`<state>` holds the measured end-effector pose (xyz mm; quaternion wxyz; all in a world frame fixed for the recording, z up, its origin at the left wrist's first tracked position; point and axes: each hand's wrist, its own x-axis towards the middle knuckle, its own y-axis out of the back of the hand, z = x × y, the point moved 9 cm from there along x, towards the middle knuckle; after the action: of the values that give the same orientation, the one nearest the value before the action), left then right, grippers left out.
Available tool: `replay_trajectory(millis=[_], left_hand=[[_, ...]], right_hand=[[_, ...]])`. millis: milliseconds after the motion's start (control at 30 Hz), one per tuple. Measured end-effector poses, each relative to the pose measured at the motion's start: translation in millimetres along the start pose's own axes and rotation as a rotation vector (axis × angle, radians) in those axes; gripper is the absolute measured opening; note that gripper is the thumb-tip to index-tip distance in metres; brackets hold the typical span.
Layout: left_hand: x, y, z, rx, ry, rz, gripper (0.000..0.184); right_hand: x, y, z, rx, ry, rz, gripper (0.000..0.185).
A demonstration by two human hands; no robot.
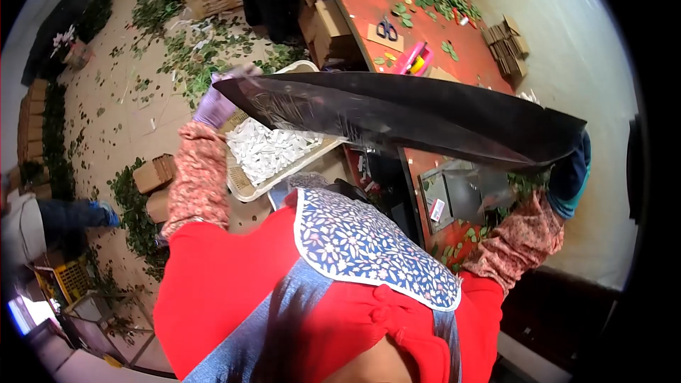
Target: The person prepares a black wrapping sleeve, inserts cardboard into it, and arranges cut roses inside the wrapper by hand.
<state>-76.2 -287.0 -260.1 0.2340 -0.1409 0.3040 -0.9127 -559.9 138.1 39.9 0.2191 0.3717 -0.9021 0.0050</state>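
Black sheet point(408, 115) spans left hand point(217, 105) to right hand point(569, 176) above table edge point(352, 12).

Black shiny sheet point(425, 110) — bowed, creased; held aloft, partly over the red table point(360, 1)

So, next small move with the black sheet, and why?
Probably ease the left hand and right hand slightly apart: the black sheet held up between them looks curled rather than flat, so gentle tension might straighten it.
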Motion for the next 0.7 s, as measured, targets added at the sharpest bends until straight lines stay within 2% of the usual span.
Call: replay_trajectory(millis=[67, 100, 133, 233, 300, 333, 400, 433, 467, 533, 567, 633, 700], left_hand=[[-25, 24, -23, -0.041, -0.142, 0.29, 0.109], [-29, 40, -44, -0.22, -0.107, 0.3, 0.123], [-34, 33, -39, -0.252, -0.193, 0.332, 0.13], [-39, 4, -25, -0.379, -0.323, 0.248, 0.131], [-41, -17, -15, -0.108, -0.279, 0.159, 0.117], [-40, -20, -10, -0.111, -0.278, 0.163, 0.117], [-31, -29, -2, -0.009, -0.167, 0.098, 0.1], [-29, -34, 3, -0.102, -0.191, 0.021, 0.081], [-26, -43, 8, -0.101, -0.192, 0.021, 0.081], [-19, -47, 27, 0.178, -0.266, 0.278, 0.088], [-11, -63, 36, 0.184, -0.292, 0.227, 0.082], [-10, -67, 43, 0.216, -0.342, 0.265, 0.079], [-10, -82, 55, 0.376, -0.417, 0.321, 0.07]], right_hand=[[3, 8, 23, 0.085, -0.103, -0.005, 0.036], [4, 11, 30, 0.055, -0.078, -0.095, 0.037], [2, 6, 35, 0.052, -0.069, -0.111, 0.037], [2, 7, 49, -0.015, -0.027, -0.098, 0.036], [6, 40, 80, 0.015, -0.061, -0.168, 0.036], [4, 49, 97, 0.032, -0.083, -0.203, 0.037], [-3, 60, 121, 0.059, -0.126, -0.155, 0.036], [-5, 66, 134, 0.088, -0.164, -0.103, 0.036], [-8, 72, 145, 0.116, -0.199, -0.049, 0.035], [-17, 77, 165, 0.143, -0.232, 0.007, 0.035], [-21, 73, 165, -0.002, -0.185, 0.014, 0.035], [-34, 52, 172, 0.367, -0.448, 0.027, 0.042], [-46, 31, 166, 0.431, -0.462, -0.023, 0.042]])
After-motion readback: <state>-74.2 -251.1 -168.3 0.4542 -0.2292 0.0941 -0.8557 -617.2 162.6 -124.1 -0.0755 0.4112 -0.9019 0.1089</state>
